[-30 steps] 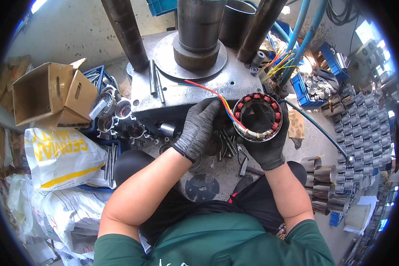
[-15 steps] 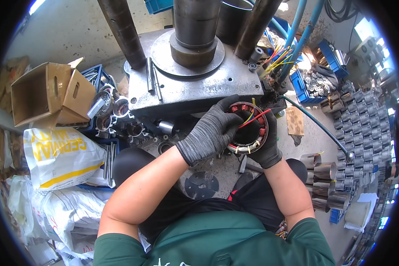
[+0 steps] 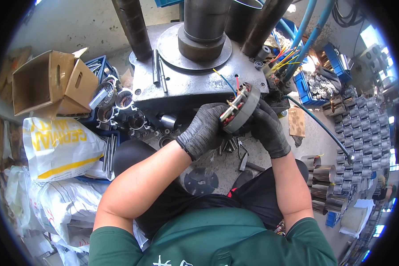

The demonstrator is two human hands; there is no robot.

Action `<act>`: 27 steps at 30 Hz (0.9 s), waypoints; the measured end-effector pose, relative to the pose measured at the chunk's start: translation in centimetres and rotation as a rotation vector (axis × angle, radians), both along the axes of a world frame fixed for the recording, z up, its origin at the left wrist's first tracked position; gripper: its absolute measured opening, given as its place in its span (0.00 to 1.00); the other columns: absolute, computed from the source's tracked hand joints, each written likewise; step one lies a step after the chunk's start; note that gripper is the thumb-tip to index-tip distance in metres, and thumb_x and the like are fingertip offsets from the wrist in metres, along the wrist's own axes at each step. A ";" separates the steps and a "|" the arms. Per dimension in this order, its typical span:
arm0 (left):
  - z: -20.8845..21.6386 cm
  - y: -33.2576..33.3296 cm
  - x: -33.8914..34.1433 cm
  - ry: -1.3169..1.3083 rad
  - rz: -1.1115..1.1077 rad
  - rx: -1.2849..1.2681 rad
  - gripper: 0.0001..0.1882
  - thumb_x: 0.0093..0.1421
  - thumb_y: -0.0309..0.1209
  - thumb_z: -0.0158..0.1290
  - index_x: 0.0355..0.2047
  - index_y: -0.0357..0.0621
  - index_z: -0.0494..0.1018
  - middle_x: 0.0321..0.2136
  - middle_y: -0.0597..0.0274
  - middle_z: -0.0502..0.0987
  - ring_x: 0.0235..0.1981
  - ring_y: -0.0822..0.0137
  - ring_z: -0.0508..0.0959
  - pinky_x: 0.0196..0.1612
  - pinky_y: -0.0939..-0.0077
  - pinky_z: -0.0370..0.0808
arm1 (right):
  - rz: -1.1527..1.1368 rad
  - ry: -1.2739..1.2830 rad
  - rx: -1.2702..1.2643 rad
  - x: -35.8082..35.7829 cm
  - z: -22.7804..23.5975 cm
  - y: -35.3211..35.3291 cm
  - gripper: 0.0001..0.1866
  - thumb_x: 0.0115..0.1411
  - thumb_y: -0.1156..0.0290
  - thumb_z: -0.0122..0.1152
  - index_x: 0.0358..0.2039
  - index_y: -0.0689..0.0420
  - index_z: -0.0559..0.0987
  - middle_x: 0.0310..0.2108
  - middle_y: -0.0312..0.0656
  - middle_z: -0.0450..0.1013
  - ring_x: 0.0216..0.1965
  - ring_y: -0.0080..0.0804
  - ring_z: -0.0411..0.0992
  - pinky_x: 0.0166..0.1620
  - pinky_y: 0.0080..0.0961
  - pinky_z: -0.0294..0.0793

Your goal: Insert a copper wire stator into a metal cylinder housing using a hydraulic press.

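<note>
Between my two gloved hands is a motor stator (image 3: 244, 111), a grey steel ring with red windings and pale lacing. It is tilted nearly on edge, its wound face toward the left. Coloured lead wires (image 3: 226, 83) stick up from it, in front of the press bed. My left hand (image 3: 205, 128), in a grey knit glove, is closed at the ring's lower left side; its fingertips are partly hidden. On the right side of the ring, my right hand (image 3: 268, 129) grips the outer wall, its fingers partly behind the ring.
A press with a thick ram (image 3: 204, 44) and steel bed (image 3: 190, 82) stands ahead; two metal rods (image 3: 156, 66) lie there. A cardboard box (image 3: 53, 84) and white sack (image 3: 62, 146) are at left. Metal housings (image 3: 363, 128) are stacked right. A hammer (image 3: 249, 165) lies on the floor.
The stator has been turned from facing up to nearly on edge, so its outer wall now shows. Its leads point up and left. My right hand has shifted along the ring.
</note>
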State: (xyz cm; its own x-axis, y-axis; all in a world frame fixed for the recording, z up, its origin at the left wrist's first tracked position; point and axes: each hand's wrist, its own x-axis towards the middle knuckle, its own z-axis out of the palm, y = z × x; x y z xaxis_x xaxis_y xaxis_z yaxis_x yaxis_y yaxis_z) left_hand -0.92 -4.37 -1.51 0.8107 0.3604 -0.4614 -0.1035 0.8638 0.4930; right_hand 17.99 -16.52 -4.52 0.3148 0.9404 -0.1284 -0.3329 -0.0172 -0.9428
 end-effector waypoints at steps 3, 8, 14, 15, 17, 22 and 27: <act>-0.3 0.1 0.0 0.049 -0.023 0.075 0.13 0.67 0.34 0.55 0.44 0.37 0.79 0.29 0.62 0.79 0.25 0.70 0.77 0.25 0.75 0.74 | -0.035 0.044 0.056 -0.4 -0.3 0.1 0.32 0.66 0.60 0.69 0.66 0.59 0.73 0.55 0.39 0.77 0.52 0.27 0.78 0.55 0.29 0.80; -2.7 -0.1 0.6 0.190 -0.143 0.807 0.12 0.67 0.32 0.57 0.43 0.33 0.82 0.35 0.58 0.82 0.37 0.69 0.82 0.44 0.72 0.80 | 0.008 -0.957 0.107 -0.1 -2.4 1.2 0.24 0.65 0.64 0.70 0.59 0.60 0.78 0.51 0.41 0.80 0.50 0.29 0.79 0.54 0.31 0.80; -2.9 -0.9 0.8 0.257 -0.163 1.002 0.21 0.70 0.41 0.58 0.50 0.34 0.80 0.38 0.55 0.83 0.39 0.69 0.81 0.44 0.70 0.80 | -0.004 -1.136 0.192 0.4 -3.3 0.6 0.18 0.59 0.66 0.70 0.49 0.57 0.85 0.45 0.42 0.84 0.46 0.35 0.82 0.53 0.36 0.82; -2.5 -0.9 0.8 0.249 -0.212 0.961 0.24 0.68 0.45 0.60 0.51 0.34 0.80 0.40 0.54 0.83 0.42 0.68 0.82 0.46 0.70 0.80 | 0.004 -1.182 0.188 0.5 -3.1 0.5 0.18 0.58 0.65 0.70 0.49 0.55 0.85 0.45 0.43 0.83 0.47 0.37 0.82 0.53 0.37 0.81; -1.8 -0.8 0.7 0.251 -0.301 0.980 0.30 0.66 0.50 0.62 0.53 0.33 0.79 0.42 0.53 0.83 0.46 0.66 0.82 0.50 0.70 0.79 | -0.033 -1.397 0.253 0.6 -2.7 0.2 0.19 0.56 0.64 0.70 0.48 0.53 0.85 0.45 0.43 0.83 0.47 0.40 0.82 0.55 0.39 0.81; -0.8 -1.3 0.7 0.124 -0.266 1.145 0.35 0.52 0.41 0.76 0.56 0.34 0.77 0.51 0.48 0.81 0.54 0.61 0.81 0.61 0.64 0.78 | -0.047 -1.504 0.154 1.2 -2.2 -0.7 0.14 0.53 0.62 0.75 0.40 0.52 0.87 0.42 0.44 0.83 0.45 0.42 0.82 0.53 0.40 0.82; -1.5 -2.0 0.4 0.104 -0.166 1.464 0.38 0.46 0.36 0.79 0.57 0.41 0.77 0.60 0.44 0.71 0.58 0.51 0.77 0.64 0.60 0.76 | 0.032 -1.522 -0.038 1.9 -2.2 -1.0 0.16 0.47 0.62 0.81 0.35 0.52 0.86 0.42 0.44 0.83 0.46 0.42 0.82 0.52 0.39 0.82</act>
State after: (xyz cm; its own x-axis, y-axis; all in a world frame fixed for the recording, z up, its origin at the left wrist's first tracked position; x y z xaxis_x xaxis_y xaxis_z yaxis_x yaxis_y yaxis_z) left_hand -0.49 -6.36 -3.00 0.8751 0.4545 0.1662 0.0342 -0.4007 0.9156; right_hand 19.89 -17.54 -6.73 0.1462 0.9530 0.2654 0.9255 -0.0369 -0.3771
